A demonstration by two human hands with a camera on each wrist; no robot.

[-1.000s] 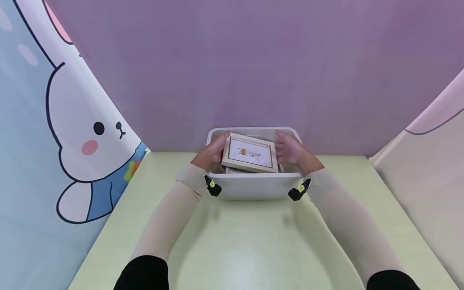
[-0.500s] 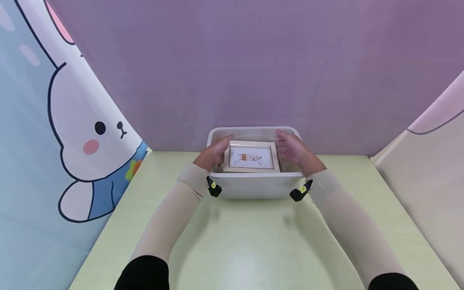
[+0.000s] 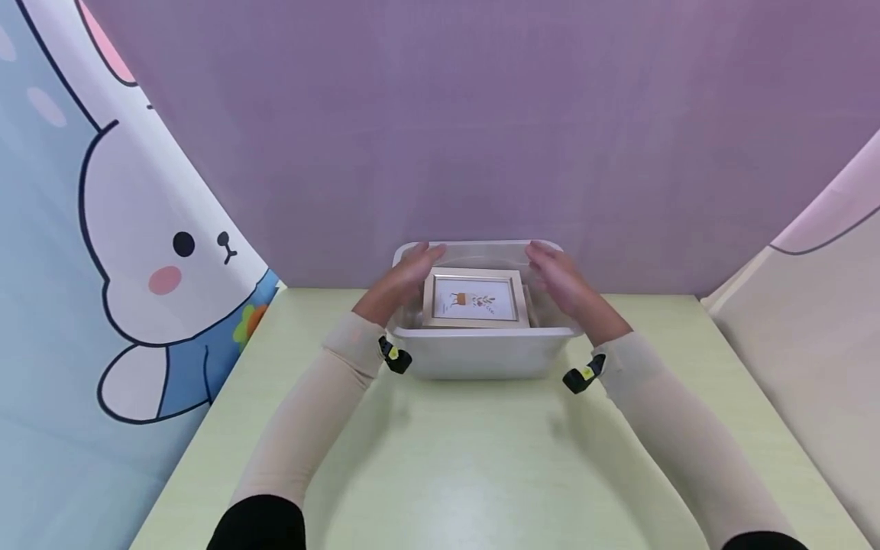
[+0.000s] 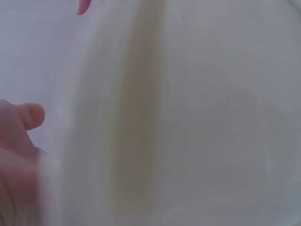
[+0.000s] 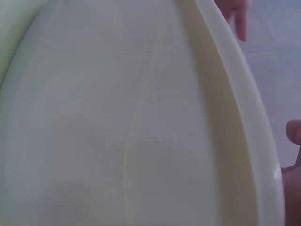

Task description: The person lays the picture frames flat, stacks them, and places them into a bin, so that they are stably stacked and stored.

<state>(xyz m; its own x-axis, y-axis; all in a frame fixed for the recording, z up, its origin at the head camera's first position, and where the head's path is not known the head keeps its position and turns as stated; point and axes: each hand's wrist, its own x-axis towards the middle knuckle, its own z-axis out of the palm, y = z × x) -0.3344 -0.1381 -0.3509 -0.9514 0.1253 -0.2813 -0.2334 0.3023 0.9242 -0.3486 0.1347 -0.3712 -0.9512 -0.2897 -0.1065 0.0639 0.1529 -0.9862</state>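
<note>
A light wooden picture frame [image 3: 474, 281] lies face up inside a white plastic bin [image 3: 481, 359], its print showing a small orange-brown deer and a sprig. The edge of something pale shows just right of the frame. My left hand [image 3: 404, 281] is over the bin's left side with its fingers extended, and no object shows in it. Across from it, my right hand [image 3: 562, 284] hangs over the right side, fingers straight and apart from the frame. Both wrist views mostly face the bin's outer wall [image 4: 211, 117], with thumbs at the edges.
The bin stands at the back of a pale green table [image 3: 474, 458], close to a purple backdrop [image 3: 481, 137]. A blue cloth with a cartoon rabbit [image 3: 158, 252] hangs on the left, and a pale panel [image 3: 804, 328] borders the right.
The picture frame has gone from tilted to level within the bin. My hands have let go of it and moved apart, left hand leftward and right hand rightward.
</note>
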